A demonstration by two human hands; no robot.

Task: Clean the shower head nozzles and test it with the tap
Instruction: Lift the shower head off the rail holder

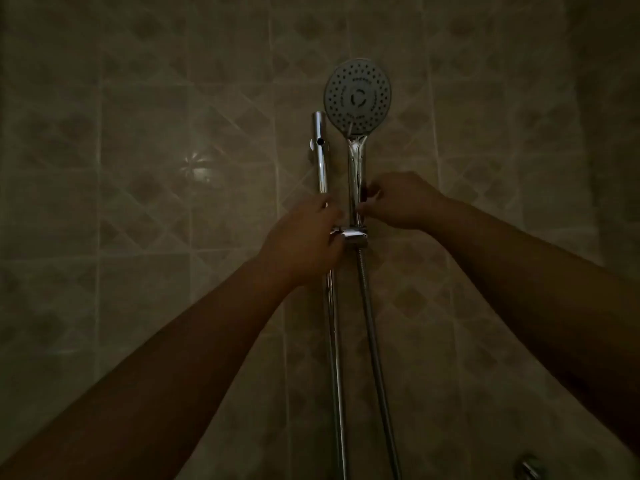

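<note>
left hand (304, 237) grasping holder (353, 234), right hand (398, 202) pinching shower head (357, 95) handle — (dim) tiled wall (173, 133)

Shower head (358, 97) upright in holder (353, 235), right hand (398, 200) pinching its handle, left hand (304, 237) on rail (320, 154)

Shower head (358, 96) sitting at 12 o'clock of the view's middle, its handle (356, 181) running down into the bracket (353, 235); slide rail (322, 161) standing just beside it at 9 o'clock, running down to 6 o'clock against the tiled wall (156, 168); hose (375, 358) hanging from the bracket, to the right of the rail; left hand (304, 240) lying over the rail at the bracket's 9 o'clock; right hand (401, 202) touching the handle at 3 o'clock; tap (528, 467) partly showing at 5 o'clock.
</note>
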